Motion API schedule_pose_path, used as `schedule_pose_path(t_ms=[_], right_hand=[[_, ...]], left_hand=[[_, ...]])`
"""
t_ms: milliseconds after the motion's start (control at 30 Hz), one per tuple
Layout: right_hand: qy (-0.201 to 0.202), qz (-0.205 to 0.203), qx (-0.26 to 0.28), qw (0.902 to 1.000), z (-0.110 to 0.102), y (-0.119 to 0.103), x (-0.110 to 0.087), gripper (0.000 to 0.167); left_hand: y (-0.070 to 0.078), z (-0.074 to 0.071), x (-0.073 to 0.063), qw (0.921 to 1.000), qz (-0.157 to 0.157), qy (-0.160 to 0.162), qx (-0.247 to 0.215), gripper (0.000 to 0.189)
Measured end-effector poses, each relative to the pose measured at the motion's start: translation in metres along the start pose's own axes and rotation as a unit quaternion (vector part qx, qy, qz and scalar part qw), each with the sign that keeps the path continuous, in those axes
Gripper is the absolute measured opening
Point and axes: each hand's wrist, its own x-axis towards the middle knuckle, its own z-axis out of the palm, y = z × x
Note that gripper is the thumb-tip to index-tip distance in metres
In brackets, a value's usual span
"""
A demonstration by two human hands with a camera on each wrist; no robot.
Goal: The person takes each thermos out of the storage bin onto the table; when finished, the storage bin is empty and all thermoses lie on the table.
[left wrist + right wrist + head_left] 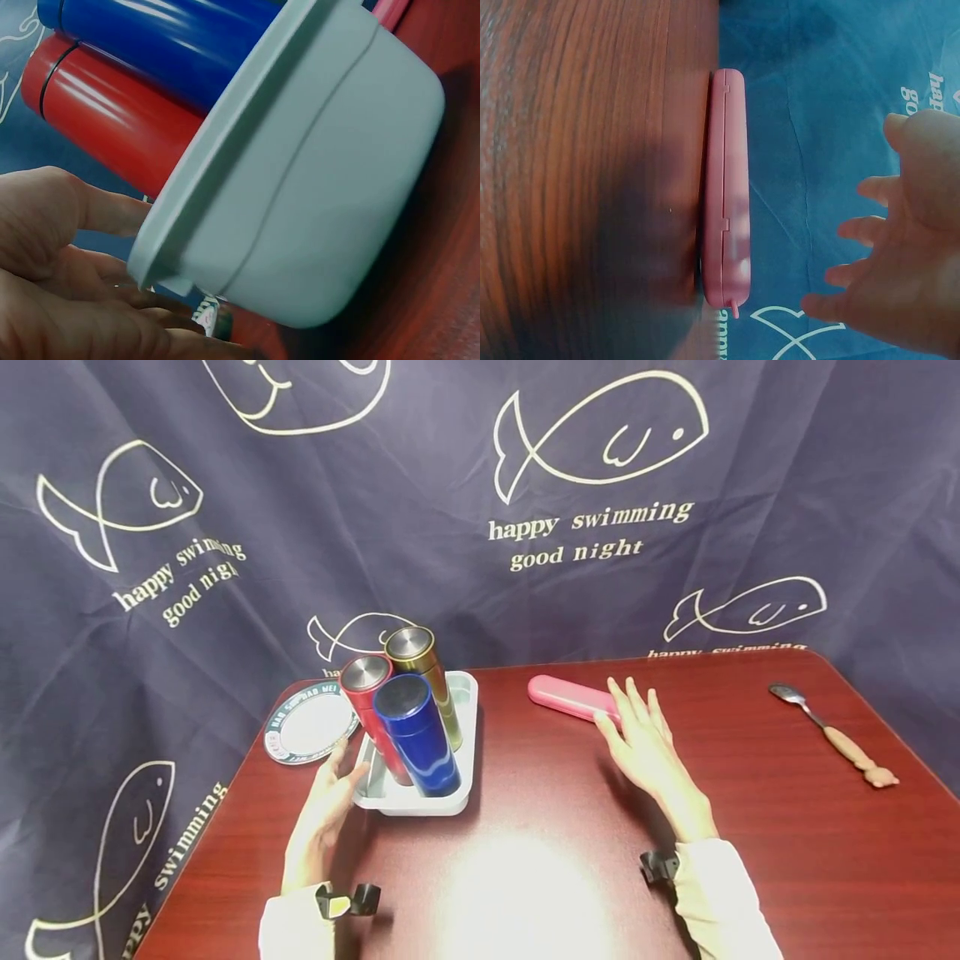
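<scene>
Backdrop cloth: dark folds rising all along the back, outlined fish and "happy swimming good night" across them!
Table: red-brown, a bright glare blazing on its near middle.
Tray: pale, standing left of the table's middle.
Left hand: right there at the tray's near left corner, grip wide, thumb by the rim (contact, I can't call).
Right hand: grip wide too, fingers spread, holding nothing.
Flasks: upright-ish in the tray, a tight trio, blue in front, red to the left, gold behind!
Plate: pale centre, lettered rim, just left of the tray.
Pink case: lying near the back edge, right hand above its right end.
Spoon: far right, bear-tipped handle towards us.
</scene>
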Motion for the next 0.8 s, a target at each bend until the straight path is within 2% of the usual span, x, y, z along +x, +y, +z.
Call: schedule_pose_path(t_ms=[167, 500, 633, 800], right_hand=[[-0.004, 0.003, 0.005, 1.0, -0.001, 0.0, 0.002, 0.068], [-0.015, 0.013, 0.007, 0.9998, -0.004, -0.004, 0.002, 0.067], [-0.024, 0.017, 0.012, 0.9995, -0.005, -0.006, 0.001, 0.067], [-0.023, 0.014, 0.014, 0.9995, -0.004, -0.006, 0.001, 0.067]], left_hand=[[-0.007, -0.002, -0.002, 0.9994, -0.027, -0.009, -0.022, 0.073], [-0.013, 0.002, -0.003, 0.9941, -0.021, -0.055, -0.091, 0.065], [-0.013, 0.003, -0.004, 0.9916, -0.017, -0.074, -0.104, 0.059], [-0.012, 0.002, -0.006, 0.9923, -0.021, -0.077, -0.095, 0.057]])
